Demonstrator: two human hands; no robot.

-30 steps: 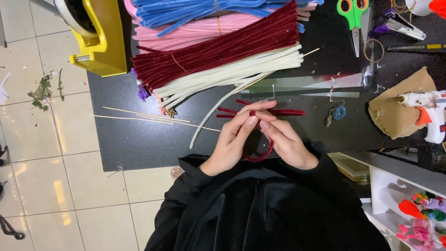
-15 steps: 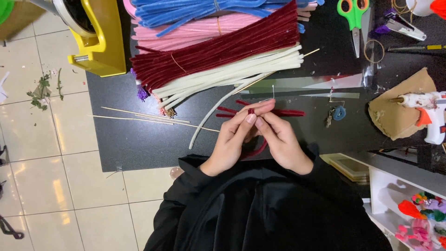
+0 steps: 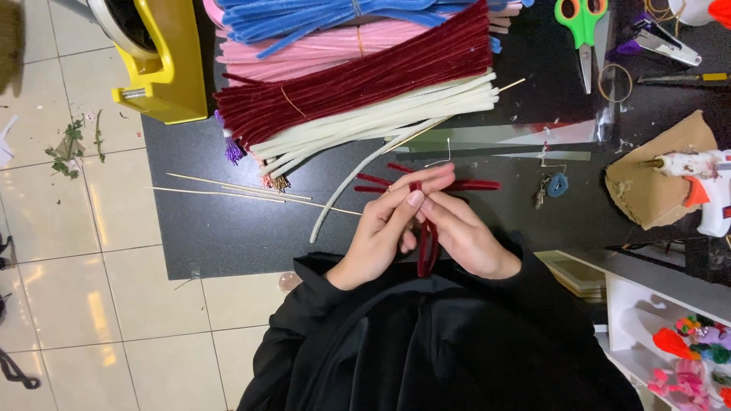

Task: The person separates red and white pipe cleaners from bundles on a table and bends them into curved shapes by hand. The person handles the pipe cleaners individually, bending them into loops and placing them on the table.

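My left hand (image 3: 384,228) and my right hand (image 3: 461,232) are pressed together over a black mat (image 3: 228,221), both pinching a dark red pipe cleaner (image 3: 425,247) that is folded into a narrow loop hanging between my palms. Its bent top shows at my fingertips. A few loose dark red pipe cleaners (image 3: 472,185) lie on the mat just beyond my fingers. A single cream pipe cleaner (image 3: 343,194) curves across the mat to the left of my left hand.
Bundles of dark red (image 3: 358,84), cream (image 3: 381,122), pink (image 3: 320,49) and blue (image 3: 327,15) pipe cleaners lie at the back. Thin wooden sticks (image 3: 228,190) at left. Yellow tape dispenser (image 3: 164,68), green scissors (image 3: 582,23), glue gun (image 3: 700,175) on brown cardboard (image 3: 655,190), white shelf (image 3: 662,304).
My hands have drawn closer together around the red pipe cleaner, and its loop now hangs straighter and narrower between them. Everything on the mat has stayed put.
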